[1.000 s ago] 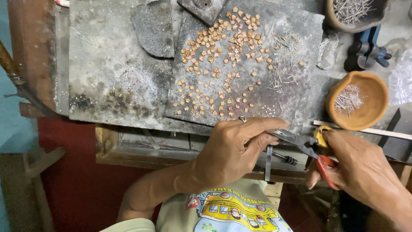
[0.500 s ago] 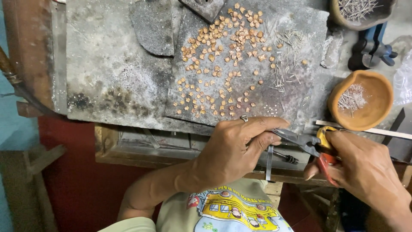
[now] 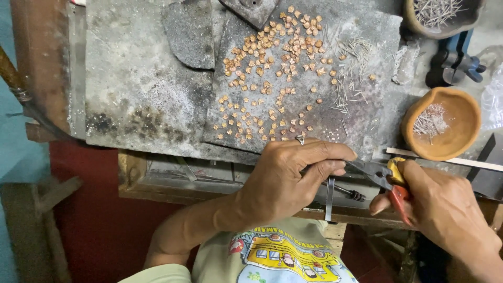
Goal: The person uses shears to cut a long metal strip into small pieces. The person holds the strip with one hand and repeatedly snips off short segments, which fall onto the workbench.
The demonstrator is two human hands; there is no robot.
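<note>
Leftmost, a wooden bench frame (image 3: 39, 68) borders a grey stone work slab (image 3: 136, 94), scorched dark along its near edge, and on a darker slate tile (image 3: 309, 105) lie many small copper-coloured stamped pieces (image 3: 267, 78), spread out singly, probably so each can be picked up on its own. Beside them, toward the right of the tile, a loose scatter of thin wire pins (image 3: 348, 73) lies within easy reach. Just below the tile's near edge, the left hand (image 3: 285, 183) curls over the bench lip, a ring on one finger, its thumb and fingertips (image 3: 340, 157) pinched narrowly together right at the nose of the pliers (image 3: 380, 175); whatever they pinch is too small to make out, but the grip looks like one that steadies a tiny piece for the tool. The right hand (image 3: 445, 209) wraps closed around the pliers' red and yellow handles, the tool pointing left toward the other hand's fingertips, so both hands meet in the gap just before the bench edge. Further right, a clay bowl (image 3: 456, 131) holds a small heap of cut wire bits, and another bowl (image 3: 445, 18) at the top right corner holds more pins, both close to the tool hand.
</note>
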